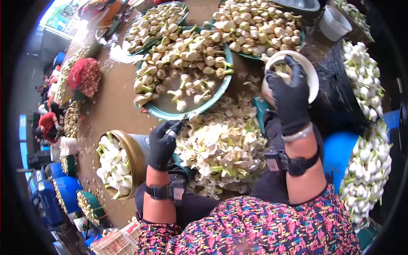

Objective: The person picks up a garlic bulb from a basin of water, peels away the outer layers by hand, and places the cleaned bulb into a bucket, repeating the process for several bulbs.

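Bulbs, task stock: pale, rounded, cream to white, some showing green stem ends; several are lying inside the white bucket (pixel 313 88), these inner bulbs (pixel 281 70) sitting under the right hand (pixel 293 87). Right hand, black-gloved: reaching over the bucket mouth, thumb and fingers arching apart. Left hand (pixel 162 146), black-gloved: fingers curling in narrowly, hovering just beside the near rim of the large basin. Gloves are hiding the fingertips, so whether either hand is gripping a bulb cannot be told. Large basin (pixel 226 87), green-rimmed: holding browner, soiled bulbs (pixel 178 53), piling at the far side and thinning toward the near side. Second basin (pixel 303 40), beyond at right: brimming with similar bulbs. Third basin (pixel 187 12), beyond at left: likewise heaping. Peelings (pixel 223 146), one heap: papery, cream, flecked with green, lying between the knees. Tan bucket (pixel 138 168), left, tilting: containing clean white bulbs (pixel 114 166) with green stems. Black container (pixel 333 87), right: carrying densely packed white bulbs (pixel 363 76). Red net bag (pixel 75 73), far left: enclosing pinkish contents.
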`<move>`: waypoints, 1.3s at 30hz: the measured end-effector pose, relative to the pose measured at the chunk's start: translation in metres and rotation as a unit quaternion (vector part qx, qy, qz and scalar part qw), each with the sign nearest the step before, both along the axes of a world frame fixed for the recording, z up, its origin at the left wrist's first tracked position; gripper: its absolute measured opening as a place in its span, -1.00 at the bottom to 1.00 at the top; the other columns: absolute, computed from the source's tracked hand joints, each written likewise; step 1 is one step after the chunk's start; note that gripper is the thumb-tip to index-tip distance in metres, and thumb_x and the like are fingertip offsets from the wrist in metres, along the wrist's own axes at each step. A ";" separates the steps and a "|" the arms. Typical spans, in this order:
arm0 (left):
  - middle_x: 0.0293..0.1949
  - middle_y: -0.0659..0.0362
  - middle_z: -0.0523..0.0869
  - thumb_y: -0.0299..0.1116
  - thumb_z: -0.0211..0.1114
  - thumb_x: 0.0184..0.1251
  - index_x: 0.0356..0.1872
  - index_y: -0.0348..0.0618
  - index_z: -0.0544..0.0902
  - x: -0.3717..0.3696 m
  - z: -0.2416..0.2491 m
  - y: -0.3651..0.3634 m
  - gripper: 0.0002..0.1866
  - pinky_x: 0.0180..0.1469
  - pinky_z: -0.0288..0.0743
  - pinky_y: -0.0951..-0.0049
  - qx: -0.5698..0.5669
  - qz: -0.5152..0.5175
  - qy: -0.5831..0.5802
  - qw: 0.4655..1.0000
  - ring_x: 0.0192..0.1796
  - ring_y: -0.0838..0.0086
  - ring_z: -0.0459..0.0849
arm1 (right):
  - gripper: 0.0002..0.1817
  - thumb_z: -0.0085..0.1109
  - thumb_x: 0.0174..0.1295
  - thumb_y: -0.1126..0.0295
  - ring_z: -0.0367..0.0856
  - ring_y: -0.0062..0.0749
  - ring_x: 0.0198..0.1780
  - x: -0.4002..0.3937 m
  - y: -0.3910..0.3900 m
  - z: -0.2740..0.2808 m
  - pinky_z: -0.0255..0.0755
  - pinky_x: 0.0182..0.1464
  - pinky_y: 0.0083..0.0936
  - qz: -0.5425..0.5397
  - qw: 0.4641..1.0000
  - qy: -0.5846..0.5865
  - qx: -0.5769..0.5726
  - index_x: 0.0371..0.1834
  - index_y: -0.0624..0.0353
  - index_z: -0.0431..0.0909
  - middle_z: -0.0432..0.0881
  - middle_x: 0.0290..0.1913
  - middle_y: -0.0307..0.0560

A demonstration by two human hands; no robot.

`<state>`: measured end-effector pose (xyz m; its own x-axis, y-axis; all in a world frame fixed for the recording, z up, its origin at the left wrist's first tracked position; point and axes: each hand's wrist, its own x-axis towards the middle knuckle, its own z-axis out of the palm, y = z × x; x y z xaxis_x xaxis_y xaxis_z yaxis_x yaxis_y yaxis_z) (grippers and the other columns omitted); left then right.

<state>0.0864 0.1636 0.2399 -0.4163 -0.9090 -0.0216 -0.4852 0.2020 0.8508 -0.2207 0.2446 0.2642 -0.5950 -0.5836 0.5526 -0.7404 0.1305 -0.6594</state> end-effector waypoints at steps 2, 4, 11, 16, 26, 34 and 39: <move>-0.34 0.00 0.69 -0.40 0.18 0.14 -0.23 -0.28 0.64 0.011 -0.022 -0.026 -0.78 -0.22 0.49 0.40 -0.029 -0.049 -0.159 0.986 -0.31 0.32 0.67 | -0.57 0.21 0.04 0.39 0.53 -0.42 -0.22 0.025 0.000 0.023 0.42 -0.14 -0.48 0.096 0.908 -0.406 -0.032 -0.04 0.42 0.42 0.57 -0.23 0.05; -0.24 -0.05 0.67 -0.42 0.14 0.10 -0.11 -0.24 0.60 0.007 -0.054 -0.047 -0.70 -0.12 0.49 0.35 -0.049 -0.032 -0.160 0.985 -0.23 0.23 0.66 | -0.61 0.13 0.10 0.51 0.45 -0.63 -0.20 0.035 -0.004 0.008 0.37 -0.13 -0.68 0.188 0.908 -0.373 0.029 0.04 0.32 0.39 0.52 -0.19 -0.20; -0.32 0.09 0.61 -0.40 0.15 0.20 -0.01 -0.28 0.51 0.007 -0.213 -0.165 -0.67 -0.36 0.37 0.46 0.158 0.195 -0.069 0.966 -0.43 0.52 0.47 | -0.61 0.16 0.06 0.31 0.58 -0.01 -0.21 0.056 -0.013 0.014 0.45 -0.20 -0.31 0.308 0.903 -0.269 0.130 -0.09 0.33 0.48 0.58 -0.23 0.20; -0.29 0.09 0.65 -0.38 0.24 0.15 -0.08 -0.25 0.57 -0.019 -0.208 -0.169 -0.70 -0.31 0.46 0.42 0.287 0.173 -0.063 0.940 -0.35 0.43 0.58 | -0.61 0.16 0.07 0.33 0.60 -0.04 -0.22 0.057 -0.021 0.019 0.47 -0.22 -0.34 0.297 0.852 -0.403 0.153 -0.10 0.39 0.46 0.57 -0.25 0.26; -0.35 0.22 0.63 -0.43 0.25 0.20 -0.15 -0.32 0.57 -0.023 -0.061 -0.103 -0.77 -0.36 0.46 0.53 0.253 -0.046 0.156 0.954 -0.41 0.59 0.55 | -0.30 0.30 0.02 0.30 0.45 -0.23 0.10 0.088 -0.028 0.000 0.40 0.06 -0.37 0.354 0.844 -0.341 0.214 0.24 0.28 0.24 0.46 0.08 0.17; -0.36 0.20 0.61 -0.35 0.12 0.30 -0.13 -0.34 0.53 -0.008 0.024 0.002 -0.75 -0.24 0.50 0.59 0.106 -0.037 0.205 0.972 -0.35 0.59 0.59 | -0.31 0.35 -0.02 0.33 0.50 -0.16 0.06 0.142 -0.022 -0.026 0.38 0.11 -0.39 0.440 0.837 -0.325 -0.009 0.20 0.28 0.27 0.51 0.02 0.10; -0.29 0.10 0.64 -0.43 0.12 0.27 -0.10 -0.42 0.51 -0.005 0.026 0.027 -0.74 -0.17 0.57 0.49 0.155 0.005 0.304 0.940 -0.26 0.45 0.67 | -0.44 0.28 0.06 0.48 0.53 -0.49 -0.07 0.139 -0.012 -0.020 0.49 -0.03 -0.56 0.434 0.618 -0.656 0.016 0.14 0.35 0.31 0.52 -0.03 -0.05</move>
<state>0.0816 0.1911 0.2659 -0.4283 -0.9024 -0.0471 0.1085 -0.1031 0.9887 -0.0819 0.2322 0.2438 0.0260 -0.9954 -0.0922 0.6271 0.0881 -0.7739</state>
